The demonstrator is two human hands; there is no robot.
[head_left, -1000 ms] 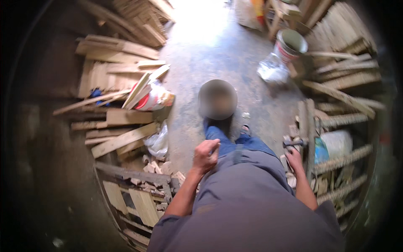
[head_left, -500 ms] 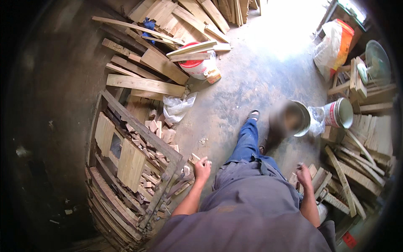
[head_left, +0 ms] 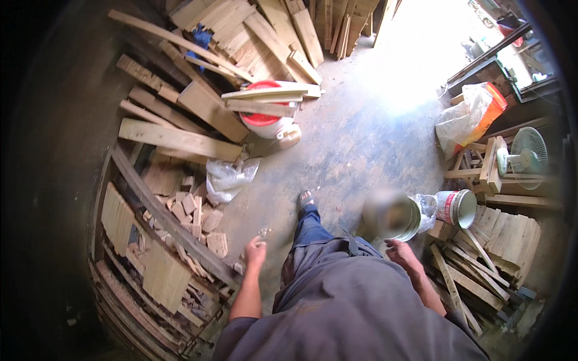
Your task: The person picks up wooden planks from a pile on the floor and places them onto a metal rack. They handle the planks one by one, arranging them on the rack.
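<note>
My left hand (head_left: 255,251) hangs in front of me on the left, its fingers loosely curled with nothing visible in them. It is nearest to a wooden rack (head_left: 174,198) heaped with offcuts (head_left: 195,210). On the right, my right hand (head_left: 402,253) is also curled, with no object showing in it. Just beyond it stands a large bucket (head_left: 415,221), partly blurred. Beside that are a clear plastic bag (head_left: 426,209) and a white-and-red bucket (head_left: 448,206). Neither hand visibly touches any of these.
Planks (head_left: 180,138) pile along the left, beside a red-rimmed white bucket (head_left: 278,127) topped with boards. A plastic bag (head_left: 229,179) lies on the concrete floor (head_left: 343,132). At right are a fan (head_left: 524,157), an orange-and-white sack (head_left: 472,117) and wood strips (head_left: 463,265).
My body has stepped forward and the view has shifted, with the bright doorway side showing more on the right. My right hand has swung forward and inward, closer to the large bucket.
</note>
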